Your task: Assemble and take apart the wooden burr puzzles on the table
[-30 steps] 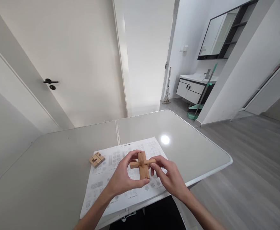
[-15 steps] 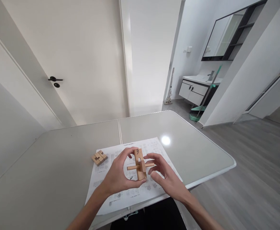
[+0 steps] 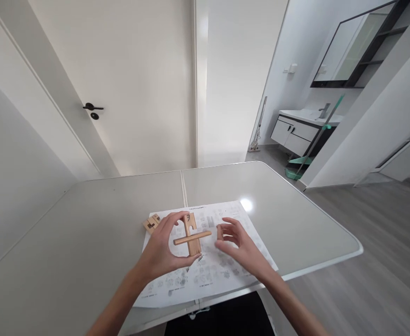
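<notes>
Your left grip [image 3: 158, 252] is grasping the wooden plank [image 3: 194, 247]: the thumb bears on its lower end and the fingertips bear on its upper end, with an open space between the palm and the wood. The plank is located over the printed sheet [image 3: 191, 290], its long side running away from you and its far end leaning slightly left. A dark mark is visible near the far end, with a cutout below it. A wooden bar [image 3: 205, 234] crosses the plank and projects on both sides, its right end slightly higher in view; whether it is locked into the plank cannot be determined. Your right grip [image 3: 240, 246] is positioned to the right, apart from the bar, with thumb and fingers closed on a small wooden piece [image 3: 220, 232]; motion blur obscures its shape. The block set [image 3: 151, 224] is located at the far left corner of the sheet, just beside your left fingers, which partly cover it. The sheet lies flat on the counter [image 3: 86, 233], near the edge closest to you. A seam [image 3: 183, 186] divides the counter top beyond the sheet.
</notes>
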### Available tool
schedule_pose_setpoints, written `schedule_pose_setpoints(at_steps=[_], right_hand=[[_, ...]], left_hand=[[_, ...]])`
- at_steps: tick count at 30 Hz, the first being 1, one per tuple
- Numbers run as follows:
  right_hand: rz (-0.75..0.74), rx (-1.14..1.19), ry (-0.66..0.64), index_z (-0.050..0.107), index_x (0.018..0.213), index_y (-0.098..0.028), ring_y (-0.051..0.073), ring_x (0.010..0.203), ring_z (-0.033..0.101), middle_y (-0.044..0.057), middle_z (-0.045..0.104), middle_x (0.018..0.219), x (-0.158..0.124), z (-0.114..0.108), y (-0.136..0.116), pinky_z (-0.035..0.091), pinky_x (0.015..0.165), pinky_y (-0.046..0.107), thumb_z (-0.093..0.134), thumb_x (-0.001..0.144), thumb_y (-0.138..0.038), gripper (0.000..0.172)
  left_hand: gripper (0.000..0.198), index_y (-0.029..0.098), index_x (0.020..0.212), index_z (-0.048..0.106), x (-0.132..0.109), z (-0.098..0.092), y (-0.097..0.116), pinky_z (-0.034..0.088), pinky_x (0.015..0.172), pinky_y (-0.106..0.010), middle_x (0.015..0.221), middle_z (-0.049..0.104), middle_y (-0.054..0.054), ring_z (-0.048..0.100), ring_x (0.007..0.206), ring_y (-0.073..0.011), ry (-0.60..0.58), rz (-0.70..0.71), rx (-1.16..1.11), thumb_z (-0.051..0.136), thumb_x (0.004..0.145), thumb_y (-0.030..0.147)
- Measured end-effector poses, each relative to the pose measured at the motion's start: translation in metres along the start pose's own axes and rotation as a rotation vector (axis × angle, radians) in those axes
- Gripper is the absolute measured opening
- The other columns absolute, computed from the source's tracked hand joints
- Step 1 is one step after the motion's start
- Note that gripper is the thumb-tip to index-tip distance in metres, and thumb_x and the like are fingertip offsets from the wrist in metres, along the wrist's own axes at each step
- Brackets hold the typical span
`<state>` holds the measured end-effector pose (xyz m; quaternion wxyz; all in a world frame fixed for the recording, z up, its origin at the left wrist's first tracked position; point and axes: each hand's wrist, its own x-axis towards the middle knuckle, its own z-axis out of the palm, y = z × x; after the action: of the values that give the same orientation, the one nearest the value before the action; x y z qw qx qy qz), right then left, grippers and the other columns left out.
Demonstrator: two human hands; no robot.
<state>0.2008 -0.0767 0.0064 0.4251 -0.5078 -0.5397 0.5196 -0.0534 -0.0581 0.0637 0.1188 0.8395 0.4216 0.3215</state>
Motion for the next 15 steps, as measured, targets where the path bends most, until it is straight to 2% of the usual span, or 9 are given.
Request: schedule_pose_setpoints(at_steps=[2, 4, 6, 8, 11, 12, 15], right_hand=[[-0.09, -0.312, 0.079, 0.044, 0.145, -0.029, 0.035, 0.121, 0.062, 0.011, 0.059, 0.141, 0.007, 0.008, 0.021, 0.051, 0.103, 0.056, 0.082, 0.078, -0.049, 0.079], [-0.23, -0.535, 0.093, 0.047, 0.144, -0.027, 0.037, 0.13, 0.056, 0.013, 0.057, 0.144, 0.012, 0.018, 0.041, 0.048, 0.109, 0.056, 0.082, 0.078, -0.039, 0.076], [-0.328, -0.686, 0.077, 0.052, 0.141, -0.026, 0.038, 0.133, 0.053, 0.013, 0.058, 0.143, 0.015, 0.026, 0.056, 0.046, 0.111, 0.056, 0.081, 0.079, -0.034, 0.069], [-0.374, -0.765, 0.068, 0.055, 0.138, -0.025, 0.039, 0.136, 0.051, 0.014, 0.058, 0.144, 0.014, 0.028, 0.061, 0.045, 0.111, 0.058, 0.08, 0.082, -0.034, 0.063], [-0.392, -0.713, 0.062, 0.052, 0.142, -0.028, 0.037, 0.141, 0.046, 0.013, 0.048, 0.154, 0.008, 0.028, 0.046, 0.046, 0.112, 0.057, 0.072, 0.091, -0.037, 0.056], [-0.401, -0.649, 0.023, 0.05, 0.144, -0.03, 0.034, 0.141, 0.047, 0.012, 0.047, 0.155, 0.005, 0.028, 0.036, 0.048, 0.11, 0.052, 0.067, 0.096, -0.037, 0.051], [-0.449, -0.459, -0.103, 0.052, 0.139, -0.032, 0.025, 0.117, 0.063, 0.008, 0.065, 0.131, 0.001, 0.033, 0.005, 0.054, 0.1, 0.042, 0.052, 0.105, -0.032, 0.034]], left_hand=[[0.084, 0.03, 0.143, 0.04, -0.006, -0.001, -0.005, 0.055, 0.096, -0.043, 0.135, 0.061, -0.009, 0.063, 0.116, -0.0294, 0.015, -0.02, -0.024, 0.086, 0.073, 0.035], [0.086, 0.03, 0.143, 0.04, -0.012, 0.001, -0.009, 0.055, 0.095, -0.043, 0.133, 0.062, -0.009, 0.064, 0.113, -0.0288, 0.025, -0.034, -0.045, 0.087, 0.071, 0.034], [0.087, 0.031, 0.142, 0.041, -0.017, 0.003, -0.013, 0.055, 0.094, -0.042, 0.131, 0.063, -0.008, 0.065, 0.108, -0.0273, 0.029, -0.056, -0.063, 0.088, 0.069, 0.031], [0.088, 0.031, 0.141, 0.041, -0.023, 0.005, -0.017, 0.055, 0.093, -0.041, 0.132, 0.063, -0.007, 0.065, 0.106, -0.0262, 0.021, -0.09, -0.086, 0.089, 0.067, 0.03], [0.085, 0.031, 0.14, 0.043, -0.029, 0.007, -0.022, 0.054, 0.095, -0.042, 0.133, 0.062, -0.007, 0.064, 0.106, -0.0261, -0.008, -0.157, -0.129, 0.089, 0.068, 0.033], [0.084, 0.031, 0.14, 0.044, -0.03, 0.008, -0.024, 0.054, 0.095, -0.042, 0.133, 0.063, -0.007, 0.064, 0.106, -0.0263, -0.024, -0.176, -0.146, 0.089, 0.068, 0.034], [0.082, 0.031, 0.14, 0.047, -0.029, 0.01, -0.026, 0.053, 0.098, -0.043, 0.131, 0.063, -0.007, 0.063, 0.109, -0.0274, -0.09, -0.217, -0.211, 0.088, 0.069, 0.036]])
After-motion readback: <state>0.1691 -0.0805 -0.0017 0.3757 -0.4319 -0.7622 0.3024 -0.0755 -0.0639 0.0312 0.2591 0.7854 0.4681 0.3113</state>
